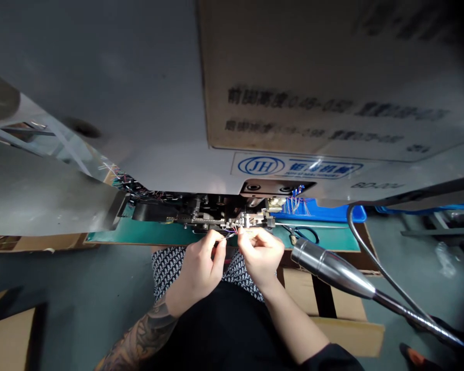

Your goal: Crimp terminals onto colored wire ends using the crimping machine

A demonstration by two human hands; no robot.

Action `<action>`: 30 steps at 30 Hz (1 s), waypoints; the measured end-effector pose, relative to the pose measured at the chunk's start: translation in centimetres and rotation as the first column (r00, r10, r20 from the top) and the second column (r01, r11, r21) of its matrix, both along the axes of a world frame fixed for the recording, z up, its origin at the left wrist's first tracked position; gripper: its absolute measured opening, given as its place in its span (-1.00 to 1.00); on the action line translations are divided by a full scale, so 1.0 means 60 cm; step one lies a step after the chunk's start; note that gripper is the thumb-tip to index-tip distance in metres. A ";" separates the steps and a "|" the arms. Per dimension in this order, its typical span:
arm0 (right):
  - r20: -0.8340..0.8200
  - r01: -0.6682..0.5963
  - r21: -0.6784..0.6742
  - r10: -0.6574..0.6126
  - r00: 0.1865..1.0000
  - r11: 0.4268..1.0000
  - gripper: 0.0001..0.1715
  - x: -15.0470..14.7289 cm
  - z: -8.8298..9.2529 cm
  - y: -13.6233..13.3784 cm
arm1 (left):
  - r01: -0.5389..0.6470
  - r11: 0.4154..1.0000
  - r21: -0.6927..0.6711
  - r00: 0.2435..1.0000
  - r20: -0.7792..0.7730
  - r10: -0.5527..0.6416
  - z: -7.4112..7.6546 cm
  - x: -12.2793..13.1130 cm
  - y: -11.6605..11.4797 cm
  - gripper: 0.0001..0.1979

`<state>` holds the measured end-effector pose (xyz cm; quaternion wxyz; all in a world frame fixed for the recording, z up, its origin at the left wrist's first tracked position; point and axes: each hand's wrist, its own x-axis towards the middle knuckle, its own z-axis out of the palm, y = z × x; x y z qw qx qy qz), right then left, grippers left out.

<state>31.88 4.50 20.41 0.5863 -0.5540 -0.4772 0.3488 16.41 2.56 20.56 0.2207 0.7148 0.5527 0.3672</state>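
Note:
My left hand point(203, 260) and my right hand point(261, 252) meet at the front of a metal machine head point(245, 221), each with thumb and fingertips pinched together. Between them run a few thin coloured wires point(232, 233), some red and some blue or dark. Both pinches appear to be closed on these wires, right at the machine's small metal working parts. The wires' ends are too small to make out. Below the hands is the edge of a green table mat point(158, 233).
The machine's large grey housing point(158, 103) hangs close above. A blue tray point(325, 210) with wires and dark-handled scissors point(307, 234) are at right. A silver gooseneck lamp point(332, 268) reaches in from the right. Bundled wires point(139, 188) lie at left; cardboard boxes point(344, 330) stand below.

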 end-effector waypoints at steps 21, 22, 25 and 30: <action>0.037 -0.323 -0.218 0.338 0.940 0.921 -0.69 0.045 0.024 0.011 | 0.146 0.974 0.175 0.980 -0.163 -0.118 0.012 -0.027 0.013 -0.84; 0.010 -0.396 -0.248 0.411 0.912 0.884 -0.66 0.053 0.028 0.014 | 0.164 0.976 0.140 0.979 -0.141 -0.145 0.015 -0.031 0.013 -0.84; -0.027 -0.527 -0.275 0.541 0.841 0.804 -0.65 0.074 0.035 0.021 | 0.199 0.980 0.004 0.978 -0.061 -0.198 0.024 -0.040 0.013 -0.84; 0.165 -0.510 -0.146 0.529 0.832 0.848 -0.71 0.071 0.032 0.022 | 0.192 0.981 -0.001 0.979 -0.064 -0.192 0.036 -0.039 0.013 -0.83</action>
